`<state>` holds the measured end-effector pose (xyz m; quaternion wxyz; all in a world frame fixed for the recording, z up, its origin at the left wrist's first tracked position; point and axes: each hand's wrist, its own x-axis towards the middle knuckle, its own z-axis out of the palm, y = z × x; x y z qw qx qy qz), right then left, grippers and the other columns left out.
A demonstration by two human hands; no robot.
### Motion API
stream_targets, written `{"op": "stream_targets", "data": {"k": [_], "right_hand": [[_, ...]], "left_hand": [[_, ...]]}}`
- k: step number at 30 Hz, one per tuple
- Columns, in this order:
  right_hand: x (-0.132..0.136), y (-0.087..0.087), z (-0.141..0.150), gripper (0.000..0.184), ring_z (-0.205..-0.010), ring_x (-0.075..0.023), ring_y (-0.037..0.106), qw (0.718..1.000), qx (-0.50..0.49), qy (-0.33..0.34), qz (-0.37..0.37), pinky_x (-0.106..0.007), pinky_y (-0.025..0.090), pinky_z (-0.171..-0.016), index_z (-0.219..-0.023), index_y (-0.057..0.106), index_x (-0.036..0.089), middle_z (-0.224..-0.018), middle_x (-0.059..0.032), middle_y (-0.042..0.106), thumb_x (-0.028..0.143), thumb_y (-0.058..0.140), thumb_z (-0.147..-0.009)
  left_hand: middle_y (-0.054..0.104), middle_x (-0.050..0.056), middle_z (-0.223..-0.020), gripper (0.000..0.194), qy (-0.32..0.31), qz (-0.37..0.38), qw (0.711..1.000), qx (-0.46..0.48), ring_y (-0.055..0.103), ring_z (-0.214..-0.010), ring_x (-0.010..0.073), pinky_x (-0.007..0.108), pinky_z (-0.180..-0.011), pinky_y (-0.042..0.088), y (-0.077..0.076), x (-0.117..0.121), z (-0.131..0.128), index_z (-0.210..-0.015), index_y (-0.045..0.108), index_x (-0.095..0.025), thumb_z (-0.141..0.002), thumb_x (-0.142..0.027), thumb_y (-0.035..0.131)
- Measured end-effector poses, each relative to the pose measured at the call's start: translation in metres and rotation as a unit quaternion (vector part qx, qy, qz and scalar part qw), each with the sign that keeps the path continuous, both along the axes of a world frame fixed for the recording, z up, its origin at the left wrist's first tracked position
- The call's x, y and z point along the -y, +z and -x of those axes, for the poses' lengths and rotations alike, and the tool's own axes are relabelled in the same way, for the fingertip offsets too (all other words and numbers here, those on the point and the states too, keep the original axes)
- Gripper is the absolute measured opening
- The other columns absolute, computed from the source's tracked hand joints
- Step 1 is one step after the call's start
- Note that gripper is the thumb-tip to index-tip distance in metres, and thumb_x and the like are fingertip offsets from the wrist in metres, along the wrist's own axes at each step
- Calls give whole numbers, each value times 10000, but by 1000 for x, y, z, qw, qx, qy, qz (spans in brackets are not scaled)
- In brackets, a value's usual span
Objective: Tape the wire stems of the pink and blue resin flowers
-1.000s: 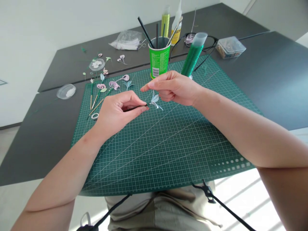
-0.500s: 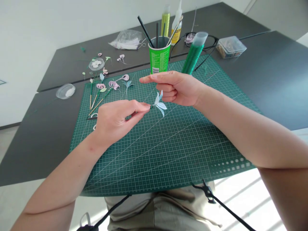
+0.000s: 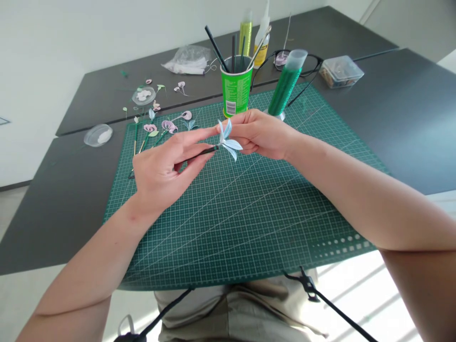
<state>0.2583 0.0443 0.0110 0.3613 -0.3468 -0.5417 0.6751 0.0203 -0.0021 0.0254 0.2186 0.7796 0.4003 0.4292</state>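
Observation:
Pinched in my left hand (image 3: pixel 162 166) is the dark, thin stem of a pale blue artificial flower (image 3: pixel 231 144), its petals pointing right over the mat. The left index finger stretches forward above the stem. My right hand (image 3: pixel 265 135) is just behind the petals, fingers curled and thumb and index pressed together close to the left index fingertip. Whatever those fingers may hold is too small or hidden to make out. Behind the right hand stands a spool of green thread (image 3: pixel 285 90), slightly tilted in view.
Under my hands lies a green cutting mat (image 3: pixel 228 223). A green paper cup (image 3: pixel 236 92) with dark sticks stands behind. Lilac flowers (image 3: pixel 168 126) on stems lie left, near a small clear dish (image 3: pixel 98 135). Glasses (image 3: pixel 313 59) and a clear plastic box (image 3: pixel 342 71) are back right.
My left hand has lifted its index finger off the stem and stretched it toward my right hand. The right index has drawn in from pointing, and the flower has shifted slightly left and up.

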Motion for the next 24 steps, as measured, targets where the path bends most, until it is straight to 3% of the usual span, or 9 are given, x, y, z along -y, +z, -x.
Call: {"op": "stream_targets", "data": {"k": [3, 6, 8, 11, 13, 16, 18, 21, 24], "right_hand": [[-1, 2, -2, 215, -489, -66, 171, 1000, 6, -9, 7, -245, 134, -442, -857, 714, 161, -542, 110, 236, 318, 773, -992], [-3, 4, -2, 202, -513, -83, 209, 998, 2, -59, 22, -252, 196, -458, -860, 724, 158, -574, 89, 276, 281, 710, -1019], [-4, 4, 0, 236, -563, -97, 314, 988, 13, -156, 16, -251, 293, -498, -819, 714, 163, -638, 41, 398, 250, 668, -1034], [-4, 5, 5, 257, -747, -129, 495, 938, 57, -340, -40, -241, 426, -639, -745, 623, 212, -823, -27, 568, 152, 698, -984], [-1, 6, 10, 251, -890, -139, 569, 918, 50, -380, -102, -229, 484, -774, -796, 609, 230, -951, -33, 628, 15, 673, -907], [9, 7, 20, 301, -1110, -150, 634, 945, -7, -287, -156, -235, 516, -950, -950, 665, 222, -1143, -34, 701, -45, 588, -836], [17, 6, 26, 242, -1137, -168, 659, 974, -51, -187, -116, -251, 544, -931, -989, 673, 209, -1140, -51, 729, 25, 576, -866], [25, 2, 33, 117, -833, -151, 660, 991, -114, -68, -16, -254, 526, -675, -1010, 663, 186, -1013, -66, 732, 166, 568, -946], [31, -1, 37, 94, -533, -100, 396, 993, -113, -39, 8, -250, 269, -460, -934, 632, 196, -733, 11, 604, 263, 609, -995]], "left_hand": [[864, -20, -1053, 172, 3, 61, 996, 69, 827, -999, 244, 336, -685, 675, -1, -4, -3, -1105, 847, -351, -949, -422, 829], [862, -1, -968, 174, 15, 89, 984, 152, 792, -760, 194, 313, -541, 608, -2, -12, -6, -1042, 847, -317, -912, -433, 857], [861, 14, -930, 182, 21, 123, 978, 169, 711, -604, 149, 286, -435, 500, -3, -17, -7, -1008, 844, -302, -881, -428, 876], [861, 24, -945, 214, 23, 175, 970, 168, 652, -553, 122, 268, -377, 371, -5, -23, -7, -1014, 829, -297, -868, -448, 868], [860, 26, -977, 218, 16, 190, 967, 170, 633, -549, 109, 265, -379, 344, -8, -25, -6, -1021, 816, -290, -875, -447, 857], [856, 29, -991, 213, 6, 200, 967, 157, 602, -540, 107, 278, -396, 341, -11, -26, -6, -1031, 802, -286, -904, -454, 828], [850, 27, -951, 222, 1, 205, 968, 147, 586, -538, 118, 289, -405, 339, -13, -25, -7, -1041, 800, -288, -915, -470, 813], [825, 18, -858, 230, -7, 210, 967, 146, 564, -533, 127, 292, -416, 325, -17, -25, -9, -1040, 802, -289, -914, -481, 802], [804, 8, -803, 220, -10, 215, 965, 149, 547, -528, 127, 288, -426, 315, -19, -24, -10, -1028, 808, -287, -904, -469, 804]]}}
